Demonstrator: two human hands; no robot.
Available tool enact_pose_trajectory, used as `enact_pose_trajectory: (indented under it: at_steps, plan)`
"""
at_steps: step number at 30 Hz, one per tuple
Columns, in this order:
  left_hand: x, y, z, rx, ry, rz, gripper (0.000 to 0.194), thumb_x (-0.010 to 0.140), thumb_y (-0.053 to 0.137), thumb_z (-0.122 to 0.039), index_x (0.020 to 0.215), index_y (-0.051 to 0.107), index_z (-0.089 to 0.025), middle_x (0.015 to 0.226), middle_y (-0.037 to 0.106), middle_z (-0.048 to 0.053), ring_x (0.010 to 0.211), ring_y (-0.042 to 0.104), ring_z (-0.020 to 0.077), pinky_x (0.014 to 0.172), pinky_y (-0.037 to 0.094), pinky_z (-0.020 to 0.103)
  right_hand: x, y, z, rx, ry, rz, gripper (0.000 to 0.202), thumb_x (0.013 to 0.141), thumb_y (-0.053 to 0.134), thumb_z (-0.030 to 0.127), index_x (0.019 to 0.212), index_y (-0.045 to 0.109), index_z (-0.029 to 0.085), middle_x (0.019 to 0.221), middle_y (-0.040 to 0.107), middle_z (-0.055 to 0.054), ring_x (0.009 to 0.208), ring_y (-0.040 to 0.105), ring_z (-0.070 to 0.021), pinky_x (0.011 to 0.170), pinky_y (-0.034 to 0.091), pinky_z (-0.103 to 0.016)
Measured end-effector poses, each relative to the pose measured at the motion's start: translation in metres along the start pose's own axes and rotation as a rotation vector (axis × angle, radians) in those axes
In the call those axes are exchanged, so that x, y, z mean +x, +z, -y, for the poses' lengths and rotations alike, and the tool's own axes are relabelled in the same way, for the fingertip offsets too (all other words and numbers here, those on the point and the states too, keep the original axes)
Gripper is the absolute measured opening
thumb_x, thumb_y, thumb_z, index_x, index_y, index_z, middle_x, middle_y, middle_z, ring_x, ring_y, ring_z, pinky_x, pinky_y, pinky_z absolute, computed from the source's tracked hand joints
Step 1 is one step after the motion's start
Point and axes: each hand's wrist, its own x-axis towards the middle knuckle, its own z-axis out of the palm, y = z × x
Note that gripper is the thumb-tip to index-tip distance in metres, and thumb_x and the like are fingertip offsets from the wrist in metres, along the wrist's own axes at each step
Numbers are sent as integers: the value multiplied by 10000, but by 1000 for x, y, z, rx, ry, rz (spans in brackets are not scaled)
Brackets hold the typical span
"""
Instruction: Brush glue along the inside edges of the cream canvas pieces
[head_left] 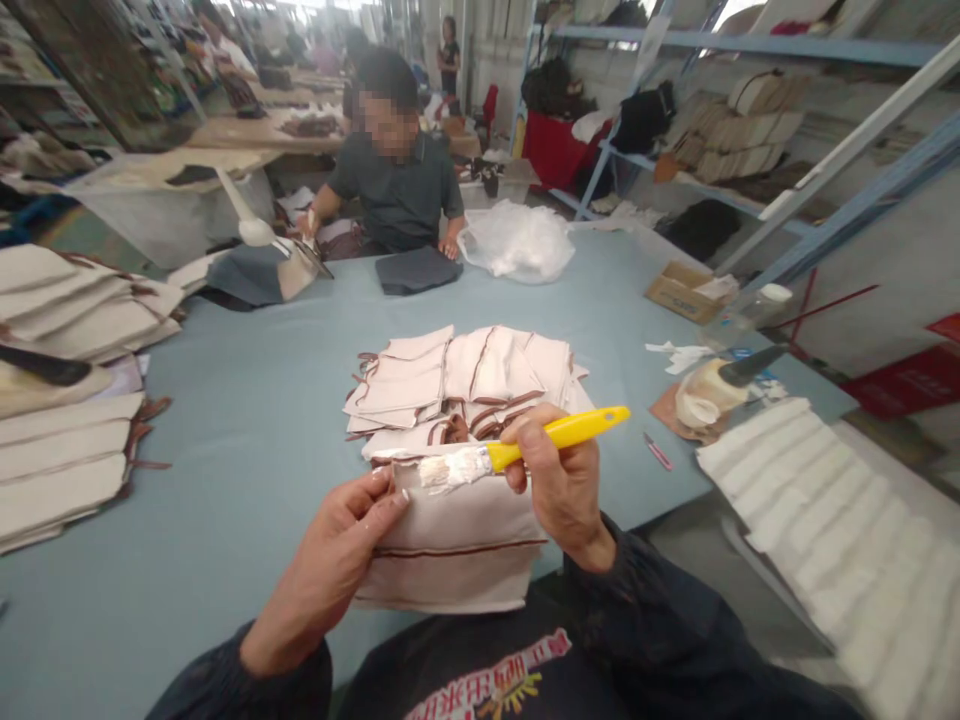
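Right hand [562,485] is closed round the yellow handle of a brush [496,457], whose bristles are coated in white paste and point left over the far edge of a pale cloth piece [461,520]; whether they touch it, I cannot tell. Left hand [337,545] pinches that piece at its far left corner, thumb on top. The piece lies at the near side of the blue-grey surface [247,400], with a brown line running across it. Just beyond is a pile of pale pieces [487,365] with brown edging. More stacks [60,460] stand at the left. To the right lie a pink cutter [658,452] and a cardboard box [686,290]. At the far side, a person [397,195] in a dark shirt sits near a clear plastic bag [521,240].
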Motion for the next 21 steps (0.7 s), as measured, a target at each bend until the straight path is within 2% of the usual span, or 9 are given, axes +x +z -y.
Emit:
enact_pose_trajectory:
  at_steps: [3,5,8,12,17,21]
  plan:
    - [-4,4,-5,-110,-62,66,334,741,836,-382,991,761,-173,852,775,42,788,682,203,727,543,267,0,8,-3,-100,-140,88,250,958,623,412,815,657,210,536,622,45,425,558,-100,413,474,-213]
    - [-6,7,-7,-182,-105,98,328,710,855,-336,976,762,-169,804,772,38,722,686,193,679,548,262,0,11,-5,-224,-316,155,207,962,609,366,828,670,221,624,685,12,519,630,-128,493,531,-253]
    - [-8,9,-9,-270,-148,84,334,682,873,-296,965,760,-159,770,769,32,626,668,155,617,539,231,0,9,-7,-340,-537,176,152,963,603,307,858,692,241,710,732,-11,621,688,-155,588,570,-292]
    - [-7,7,-12,-328,-165,60,366,649,892,-267,970,767,-143,730,761,30,558,645,129,576,531,209,-3,3,-7,-296,-589,106,100,975,613,321,947,694,271,744,738,3,595,672,-154,578,563,-309]
    - [-7,6,-16,-334,-146,72,371,688,895,-350,971,769,-147,701,753,29,597,668,139,567,528,193,-1,8,-6,-296,-685,185,75,982,612,304,975,681,275,739,741,6,599,680,-151,576,568,-295]
    - [-7,6,-16,-332,-152,87,411,671,906,-345,1002,767,-145,734,769,35,569,655,128,595,552,209,3,10,-8,-330,-733,114,80,982,606,301,993,681,273,722,742,3,589,679,-157,572,563,-299]
